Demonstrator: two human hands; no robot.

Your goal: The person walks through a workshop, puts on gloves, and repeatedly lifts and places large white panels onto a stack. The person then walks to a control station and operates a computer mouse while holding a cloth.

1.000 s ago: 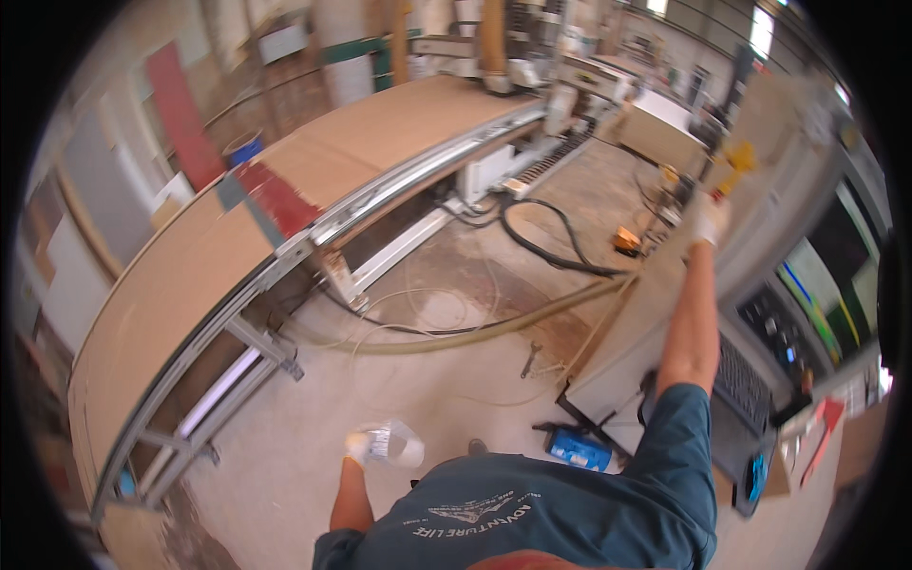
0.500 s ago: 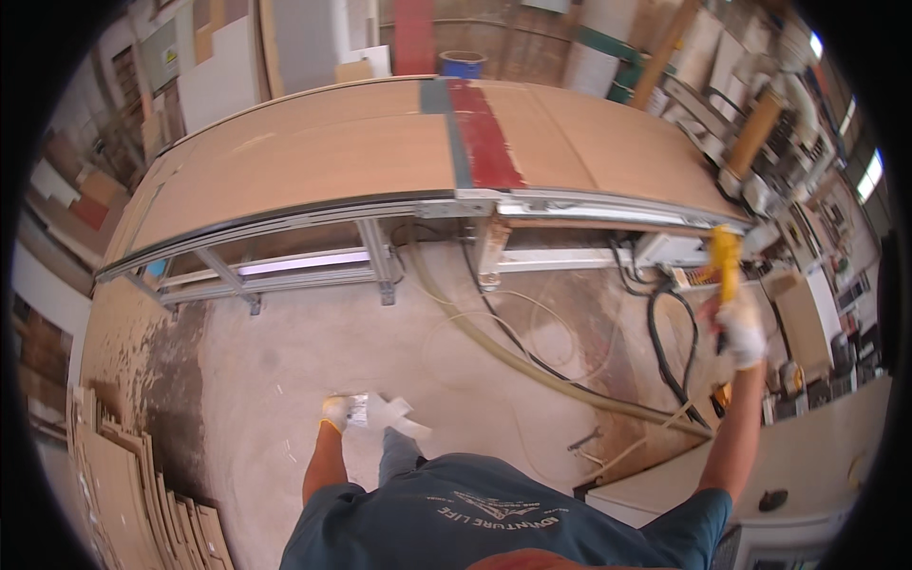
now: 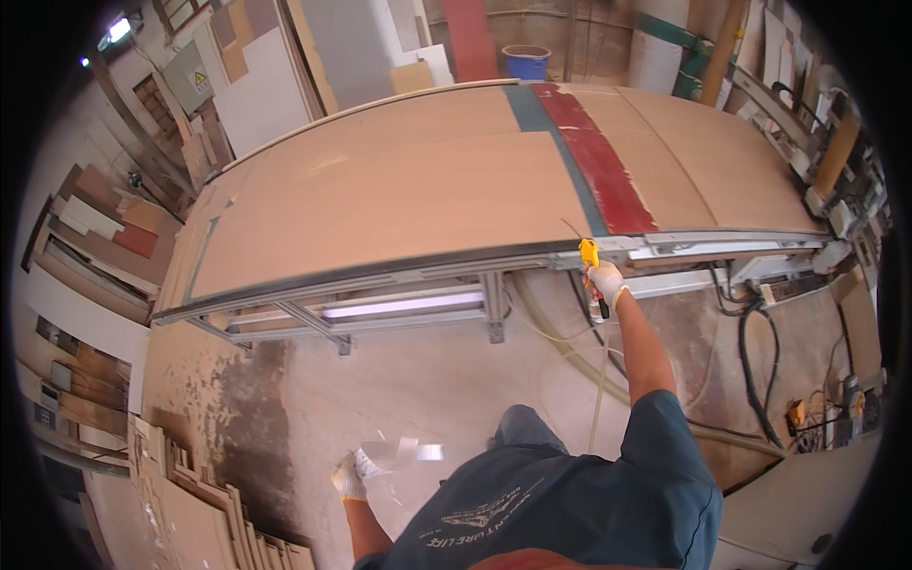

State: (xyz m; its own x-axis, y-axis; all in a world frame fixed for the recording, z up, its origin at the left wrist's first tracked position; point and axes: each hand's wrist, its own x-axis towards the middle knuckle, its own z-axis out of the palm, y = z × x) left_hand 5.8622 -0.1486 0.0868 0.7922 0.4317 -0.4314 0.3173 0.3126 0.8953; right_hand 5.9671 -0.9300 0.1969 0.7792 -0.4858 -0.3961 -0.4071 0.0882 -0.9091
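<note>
My right hand (image 3: 605, 279), in a white glove, is closed around a yellow air blow gun (image 3: 590, 253) with a thin, dark nozzle. It is raised at the near edge of a long workbench (image 3: 399, 199) topped with tan board, close to the red strip (image 3: 608, 180). A pale hose (image 3: 598, 389) hangs below that hand. Low on the left, my gloved left hand (image 3: 349, 478) is closed on several white paper strips (image 3: 369, 465), which stick out to the right over the floor. Some of the strips shine in the light.
Cut board panels (image 3: 204, 494) stand stacked at the lower left. Thick hoses (image 3: 560, 342) and black cables (image 3: 750, 380) lie across the floor on the right. Beyond the bench are a blue bucket (image 3: 526, 65) and leaning sheets (image 3: 351, 47). Machinery (image 3: 845, 199) stands at its right end.
My right hand has swung left with the yellow air blow gun, from the bench's right end to near the red strip. The view has turned; my left hand still holds the paper strips.
</note>
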